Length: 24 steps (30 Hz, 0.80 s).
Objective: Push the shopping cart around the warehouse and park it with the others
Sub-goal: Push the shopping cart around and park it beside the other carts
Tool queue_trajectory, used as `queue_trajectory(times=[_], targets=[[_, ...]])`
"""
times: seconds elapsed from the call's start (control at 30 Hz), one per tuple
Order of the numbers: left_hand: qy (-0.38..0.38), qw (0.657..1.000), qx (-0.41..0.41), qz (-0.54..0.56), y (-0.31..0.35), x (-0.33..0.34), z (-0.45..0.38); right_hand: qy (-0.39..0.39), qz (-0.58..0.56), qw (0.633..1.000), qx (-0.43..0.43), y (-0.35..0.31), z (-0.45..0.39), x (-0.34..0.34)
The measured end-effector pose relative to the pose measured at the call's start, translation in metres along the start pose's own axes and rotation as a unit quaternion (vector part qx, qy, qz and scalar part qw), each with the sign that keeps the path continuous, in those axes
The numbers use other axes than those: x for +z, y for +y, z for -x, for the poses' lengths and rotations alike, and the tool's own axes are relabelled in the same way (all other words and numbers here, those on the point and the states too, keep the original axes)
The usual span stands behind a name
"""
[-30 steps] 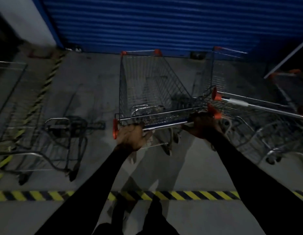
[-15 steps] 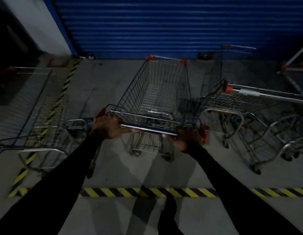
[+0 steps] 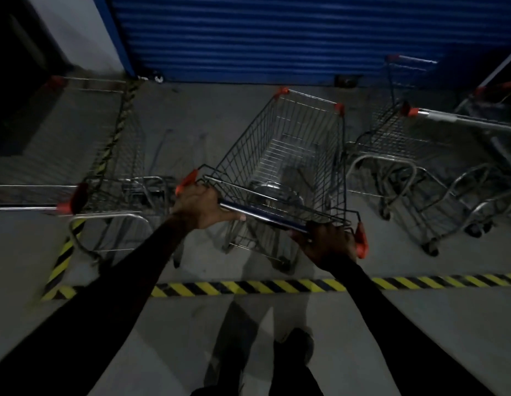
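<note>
A: Where is the wire-mesh metal shopping cart with red corner caps?

B: It stands on the grey concrete floor, just past the yellow-and-black striped floor line, and its basket points toward the blue corrugated roller door. The cart is turned a little, so its silver handle bar runs slanted.

A: And the hands?

B: The left hand grips the handle bar near its left red end cap; the fingers are curled round it. The right hand grips the bar near the right red cap in the same way. Both arms wear black sleeves.

A: What stands beside the cart?

B: To the left of the cart is another wire cart with a red-capped handle, partly blurred. To the right of the cart stand more nested wire carts with curved metal frames. They are near it but apart. Under the hands, a dark shoe shows on the floor, on the near side of the striped line.
</note>
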<state>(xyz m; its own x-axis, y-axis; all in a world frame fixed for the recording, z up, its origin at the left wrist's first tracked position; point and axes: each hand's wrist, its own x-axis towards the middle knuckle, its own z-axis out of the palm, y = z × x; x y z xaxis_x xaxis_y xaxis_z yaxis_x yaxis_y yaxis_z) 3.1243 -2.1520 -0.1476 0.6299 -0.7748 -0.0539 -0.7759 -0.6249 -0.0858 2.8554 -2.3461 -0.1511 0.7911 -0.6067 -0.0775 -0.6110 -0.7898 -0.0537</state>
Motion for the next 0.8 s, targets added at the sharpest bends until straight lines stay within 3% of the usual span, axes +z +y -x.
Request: queue_trajectory(times=[0.1,0.27,0.43,0.8], targets=[[-0.013,1.0,-0.009,-0.002,0.005,0.002,0.051,-0.027,-0.002,1.0,-0.013,0.0,0.032,0.003],[-0.024,0.999,-0.021,0.006,0.024,0.005,0.131,-0.009,0.005,0.998,-0.066,0.007,0.083,-0.002],[-0.011,0.999,-0.034,0.019,0.048,0.012,0.215,-0.083,0.016,0.994,-0.064,0.016,0.137,-0.016],[-0.047,0.996,-0.074,0.0,0.07,0.009,0.408,-0.131,0.043,0.986,-0.097,-0.003,0.312,-0.005]])
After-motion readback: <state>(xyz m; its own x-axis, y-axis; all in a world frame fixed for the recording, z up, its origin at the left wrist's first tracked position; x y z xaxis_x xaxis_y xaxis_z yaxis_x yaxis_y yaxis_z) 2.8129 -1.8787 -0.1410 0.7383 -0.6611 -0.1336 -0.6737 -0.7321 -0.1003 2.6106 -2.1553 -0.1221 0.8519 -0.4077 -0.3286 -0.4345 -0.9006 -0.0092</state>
